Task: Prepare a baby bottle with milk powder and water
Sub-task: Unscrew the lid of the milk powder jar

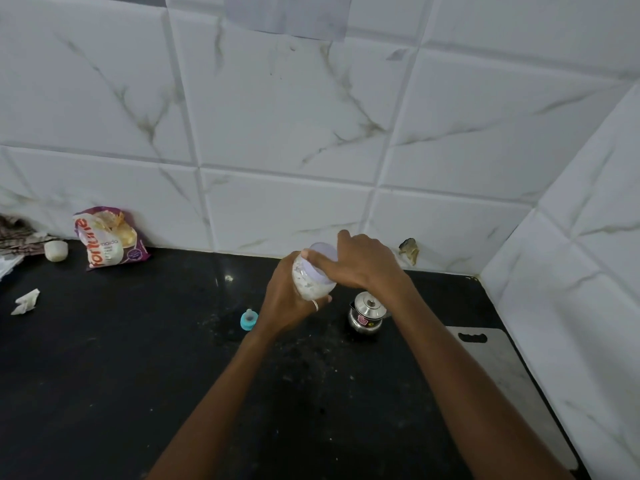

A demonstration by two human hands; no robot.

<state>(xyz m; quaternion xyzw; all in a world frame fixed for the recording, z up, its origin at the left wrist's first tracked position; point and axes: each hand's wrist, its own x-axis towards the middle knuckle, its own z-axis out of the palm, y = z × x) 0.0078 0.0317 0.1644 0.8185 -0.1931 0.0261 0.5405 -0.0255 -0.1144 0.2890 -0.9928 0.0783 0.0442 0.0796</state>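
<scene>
A clear plastic jar [311, 284] with white powder inside and a pale lilac lid [323, 252] is held tilted above the black counter [138, 358]. My left hand [287, 306], a ring on one finger, wraps the jar's body from below. My right hand [363, 261] grips the lid from above. A teal bottle nipple ring [248, 319] lies on the counter just left of my left wrist. A small lidded steel pot [366, 311] stands under my right forearm. No bottle body is in sight.
A purple and white flour bag [109, 239] leans on the tiled wall at the back left, with a small white cup [56, 251], a checked cloth [15, 233] and crumpled paper [26, 301] nearby. A grey cutting board [512, 386] lies at the right. Powder specks dust the counter.
</scene>
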